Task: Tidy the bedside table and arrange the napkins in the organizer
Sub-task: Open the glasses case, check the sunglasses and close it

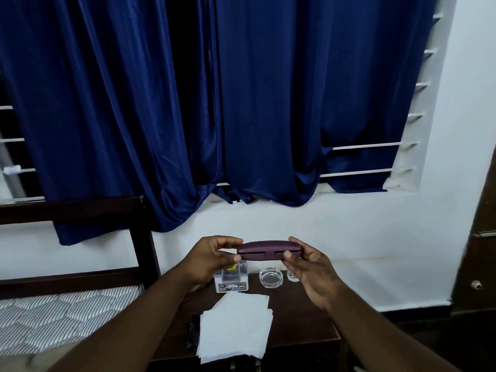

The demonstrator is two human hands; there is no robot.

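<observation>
Case, one, pinched between left hand and right hand; one ashtray.

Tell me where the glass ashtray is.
In the head view, the glass ashtray sits at the back of the bedside table, right of the clear labelled box, below the purple case.

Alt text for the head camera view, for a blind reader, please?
The left hand and right hand hold a purple case by its ends above a bedside table with white napkins, a glass ashtray and a clear box; blue curtains hang behind.
</observation>
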